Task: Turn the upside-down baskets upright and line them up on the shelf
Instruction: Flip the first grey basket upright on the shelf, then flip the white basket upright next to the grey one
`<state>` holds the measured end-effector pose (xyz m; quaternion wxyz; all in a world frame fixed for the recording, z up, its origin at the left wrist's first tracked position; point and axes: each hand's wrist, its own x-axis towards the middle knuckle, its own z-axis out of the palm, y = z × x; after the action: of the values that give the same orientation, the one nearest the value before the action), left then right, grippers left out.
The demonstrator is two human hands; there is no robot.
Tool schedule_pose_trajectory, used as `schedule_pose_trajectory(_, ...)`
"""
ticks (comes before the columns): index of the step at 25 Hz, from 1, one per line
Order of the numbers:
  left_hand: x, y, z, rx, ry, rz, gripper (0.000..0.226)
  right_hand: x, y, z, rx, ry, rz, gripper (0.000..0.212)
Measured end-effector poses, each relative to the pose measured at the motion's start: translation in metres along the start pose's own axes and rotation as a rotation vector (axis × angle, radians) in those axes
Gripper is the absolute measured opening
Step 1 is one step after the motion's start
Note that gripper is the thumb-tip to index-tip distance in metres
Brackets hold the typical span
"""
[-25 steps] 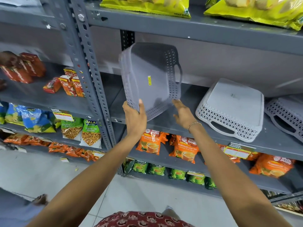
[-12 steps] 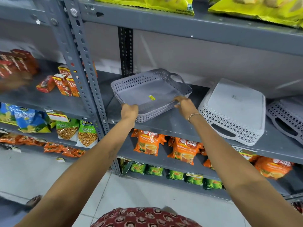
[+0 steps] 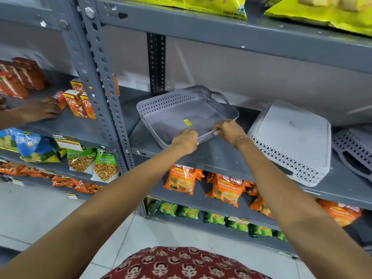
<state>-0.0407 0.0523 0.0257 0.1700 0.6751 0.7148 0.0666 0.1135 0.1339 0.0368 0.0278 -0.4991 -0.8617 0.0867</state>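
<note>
A grey perforated basket [image 3: 181,111] sits upright at the left end of the grey metal shelf [image 3: 217,160], a yellow sticker on its floor. My left hand [image 3: 185,140] and my right hand [image 3: 229,130] both grip its near rim. To its right a white lattice basket [image 3: 291,141] lies upside down. Further right, another grey basket [image 3: 354,152] also lies upside down, cut off by the frame edge.
A perforated steel upright [image 3: 104,77] stands left of the grey basket. Another person's hand [image 3: 38,110] rests on the left bay's shelf by juice cartons [image 3: 80,103]. Tea packets [image 3: 225,190] fill the shelf below; yellow wafer bags [image 3: 201,5] lie above.
The grey basket went from held up on edge to lying upright on the shelf. Both my hands moved onto its near rim. Another person's hand came into the left bay.
</note>
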Motion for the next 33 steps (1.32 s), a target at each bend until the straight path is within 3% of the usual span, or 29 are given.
schedule_pose_trajectory(4,-0.001,-0.014,-0.012,0.158,0.003,0.025,0.021,-0.003,-0.010,0.003,-0.076,-0.001,-0.035,0.020)
schedule_pose_trajectory(9,-0.001,-0.052,-0.026,0.320,-0.002,-0.051,0.023,-0.016,-0.040,0.022,0.013,0.011,-0.135,0.021)
schedule_pose_trajectory(14,-0.007,-0.074,-0.032,0.298,-0.016,-0.058,0.023,-0.028,-0.065,0.036,0.019,0.056,-0.163,0.027)
schedule_pose_trajectory(18,-0.012,-0.085,-0.037,0.241,-0.134,0.036,0.014,-0.030,-0.070,0.036,0.018,0.025,-0.137,0.025)
schedule_pose_trajectory(20,-0.016,-0.084,-0.040,0.172,-0.171,0.081,0.032,-0.035,-0.071,0.030,0.087,0.028,-0.115,0.029)
schedule_pose_trajectory(22,-0.021,-0.072,-0.043,0.054,-0.172,0.135,0.054,-0.043,-0.069,0.023,0.182,0.152,-0.104,0.029)
schedule_pose_trajectory(24,-0.025,-0.050,-0.042,-0.036,-0.114,0.211,0.059,-0.052,-0.062,0.015,0.265,0.334,-0.099,0.026)
schedule_pose_trajectory(29,-0.031,0.031,-0.025,-0.225,0.230,0.513,0.039,-0.089,-0.021,-0.008,0.516,0.588,0.072,0.022)
schedule_pose_trajectory(33,-0.025,0.102,-0.004,-0.315,0.303,0.629,0.037,-0.139,0.045,-0.022,0.732,0.864,0.377,0.024)
